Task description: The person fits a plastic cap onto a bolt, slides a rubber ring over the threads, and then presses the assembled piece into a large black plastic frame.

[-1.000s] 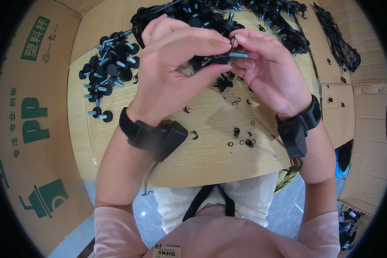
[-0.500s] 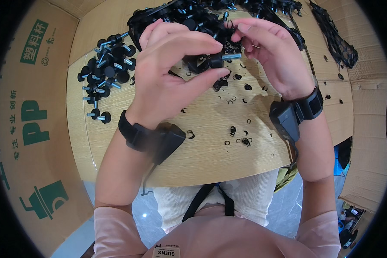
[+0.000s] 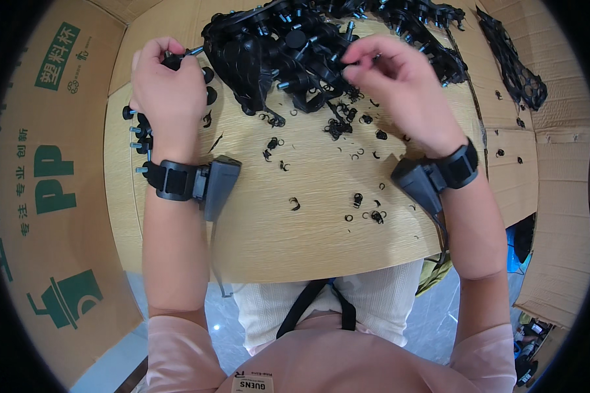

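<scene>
My left hand (image 3: 167, 82) is over the far-left pile, its thumb and fingers curled round a black-headed bolt (image 3: 172, 61). Most of that piece is hidden by the fingers. Below and beside the hand lie more bolts with round black heads and silvery threads (image 3: 141, 145). My right hand (image 3: 400, 78) is just right of a large heap of black moulded parts and bolts (image 3: 295, 56), fingertips pinched together. What they hold, if anything, is too small to name. Small black ring scraps (image 3: 339, 128) lie on the table between the hands.
The wooden table (image 3: 255, 242) carries more loose ring scraps (image 3: 376, 216) nearer me. Cardboard walls (image 3: 59, 164) stand at the left and right. A flat black net-like strip (image 3: 514, 62) lies on the cardboard at the far right. Both wrists wear black strapped devices (image 3: 221, 187).
My left hand has carried the black-headed bolt from the middle to the left pile. The right hand has lowered slightly and stays pinched beside the heap.
</scene>
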The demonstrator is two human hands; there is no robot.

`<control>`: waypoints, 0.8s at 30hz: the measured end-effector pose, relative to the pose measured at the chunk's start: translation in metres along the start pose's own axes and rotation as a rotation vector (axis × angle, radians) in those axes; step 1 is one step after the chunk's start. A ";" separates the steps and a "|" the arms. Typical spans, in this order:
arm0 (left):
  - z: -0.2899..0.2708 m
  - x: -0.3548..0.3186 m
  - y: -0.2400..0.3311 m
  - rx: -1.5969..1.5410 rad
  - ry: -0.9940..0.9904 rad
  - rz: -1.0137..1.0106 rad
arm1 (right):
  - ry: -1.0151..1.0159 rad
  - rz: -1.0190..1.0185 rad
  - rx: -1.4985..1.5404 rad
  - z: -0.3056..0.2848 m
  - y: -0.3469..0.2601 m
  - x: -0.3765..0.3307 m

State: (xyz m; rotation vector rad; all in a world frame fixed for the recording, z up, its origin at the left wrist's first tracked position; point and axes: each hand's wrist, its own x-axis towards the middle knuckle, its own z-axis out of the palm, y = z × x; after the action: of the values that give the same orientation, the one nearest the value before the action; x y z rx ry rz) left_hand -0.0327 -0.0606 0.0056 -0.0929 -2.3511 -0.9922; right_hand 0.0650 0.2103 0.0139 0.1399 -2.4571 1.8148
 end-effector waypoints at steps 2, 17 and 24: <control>-0.004 -0.001 0.001 0.355 -0.059 0.097 | -0.018 -0.184 -0.178 0.013 -0.002 -0.002; 0.007 -0.026 0.052 -0.255 -0.572 0.786 | -0.013 -0.428 -0.560 0.030 0.004 0.002; 0.011 -0.030 0.045 -0.164 -0.664 0.678 | 0.078 -0.392 -0.573 0.031 0.002 0.006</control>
State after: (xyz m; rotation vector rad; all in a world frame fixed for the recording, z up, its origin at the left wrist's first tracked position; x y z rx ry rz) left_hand -0.0009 -0.0157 0.0123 -1.3642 -2.4710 -0.8707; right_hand 0.0582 0.1810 0.0035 0.4556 -2.5495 0.9109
